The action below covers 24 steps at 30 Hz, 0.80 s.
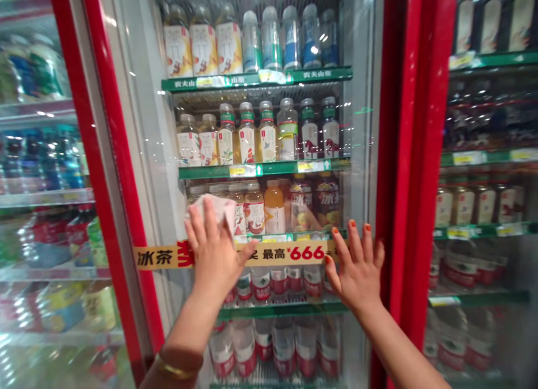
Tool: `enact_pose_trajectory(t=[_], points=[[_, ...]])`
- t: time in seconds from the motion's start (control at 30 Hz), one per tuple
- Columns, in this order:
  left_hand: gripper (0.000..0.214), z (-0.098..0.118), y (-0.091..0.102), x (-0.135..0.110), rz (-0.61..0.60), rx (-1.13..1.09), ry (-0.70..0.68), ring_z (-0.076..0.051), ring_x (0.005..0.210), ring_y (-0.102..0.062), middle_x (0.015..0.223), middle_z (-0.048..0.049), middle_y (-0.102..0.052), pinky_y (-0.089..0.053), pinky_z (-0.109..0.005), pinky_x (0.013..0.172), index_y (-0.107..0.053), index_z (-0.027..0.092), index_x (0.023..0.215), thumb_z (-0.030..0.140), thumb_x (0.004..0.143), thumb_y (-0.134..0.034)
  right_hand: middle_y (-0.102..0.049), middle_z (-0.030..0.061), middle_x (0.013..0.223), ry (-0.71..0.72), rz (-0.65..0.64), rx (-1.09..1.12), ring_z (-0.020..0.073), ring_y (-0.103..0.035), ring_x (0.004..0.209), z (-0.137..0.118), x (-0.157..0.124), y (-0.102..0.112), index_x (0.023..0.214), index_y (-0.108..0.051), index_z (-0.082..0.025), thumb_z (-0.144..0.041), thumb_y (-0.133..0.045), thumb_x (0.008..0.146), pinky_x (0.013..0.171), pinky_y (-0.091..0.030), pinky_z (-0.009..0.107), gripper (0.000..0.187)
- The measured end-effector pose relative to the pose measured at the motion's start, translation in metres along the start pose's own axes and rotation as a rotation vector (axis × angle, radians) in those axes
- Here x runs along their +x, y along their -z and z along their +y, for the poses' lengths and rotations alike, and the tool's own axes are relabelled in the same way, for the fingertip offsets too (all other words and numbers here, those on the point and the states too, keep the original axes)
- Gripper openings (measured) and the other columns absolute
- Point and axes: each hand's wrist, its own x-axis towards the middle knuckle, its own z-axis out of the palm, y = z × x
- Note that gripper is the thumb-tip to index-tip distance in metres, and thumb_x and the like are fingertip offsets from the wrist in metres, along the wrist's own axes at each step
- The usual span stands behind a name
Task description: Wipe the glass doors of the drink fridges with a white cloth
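Observation:
My left hand [215, 260] presses a pale, crumpled cloth [227, 212] against the glass door [260, 179] of an upright drinks cooler. The fingers lie over the cloth, the thumb sticks out to the right, and part of the cloth is hidden beneath the hand. On the right side of the same door, my right hand [357, 271] rests with its fingers spread and holds nothing. A yellow strip with red and black lettering [273, 253] crosses the door and passes behind both hands.
Bottled drinks [252, 134] line several green-edged shelves [269, 169] behind the glass. Red door frames [409, 170] stand on either side. More stocked coolers flank this one, with blurred bottles [37, 159] on the left and dark bottles [490, 24] on the right.

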Motion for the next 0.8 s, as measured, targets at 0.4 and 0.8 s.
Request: enact_pose_trajectory(t=[0.4,0.8], points=[[0.108,0.022,-0.005,0.024,0.056,0.021,0.071,-0.051,0.169,0.017,0.186,-0.0058,0.021,0.000,-0.081,0.135,-0.008,0.033,0.178,0.090,0.094,-0.043,-0.016,0.0042,0.186,-0.013,0.013,0.016,0.0359,-0.015,0.172,-0.001,0.000,0.001,0.177,-0.019,-0.034,-0.045,-0.058,0.105,0.138,-0.015,0.061,0.083],[0.099,0.020,0.000,0.030,0.099,0.127,0.091,-0.049,0.172,0.009,0.187,-0.0139,0.011,-0.012,-0.078,0.135,-0.009,0.031,0.178,0.078,0.101,-0.049,-0.019,0.0056,0.185,-0.027,0.026,0.050,0.0371,-0.016,0.172,-0.002,-0.001,-0.002,0.177,-0.020,-0.035,-0.047,-0.051,0.107,0.136,-0.016,0.066,0.077]])
